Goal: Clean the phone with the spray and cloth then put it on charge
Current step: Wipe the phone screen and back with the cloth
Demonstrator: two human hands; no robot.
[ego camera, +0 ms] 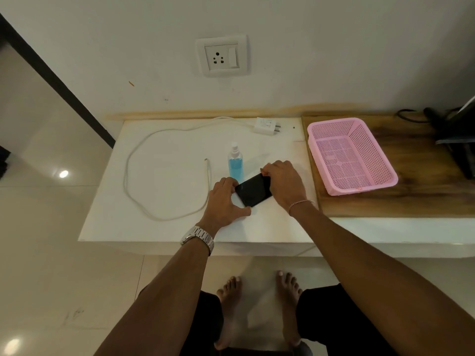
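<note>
Both hands, the left hand [226, 199] and right hand [282, 181], are gripping the phone [253, 190] in their fingers on the counter [167, 176], probably starting the cleaning; next they are needing the spray bottle [235, 164], with no cloth visible.

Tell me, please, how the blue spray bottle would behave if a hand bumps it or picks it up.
The spray bottle stands upright, tall and narrow, so a sideways bump from the left hand close beside it would probably tip it. It looks mostly full of blue liquid, so likely somewhat heavy for its size. Its clear, smooth wall may be slippery if wet.
</note>
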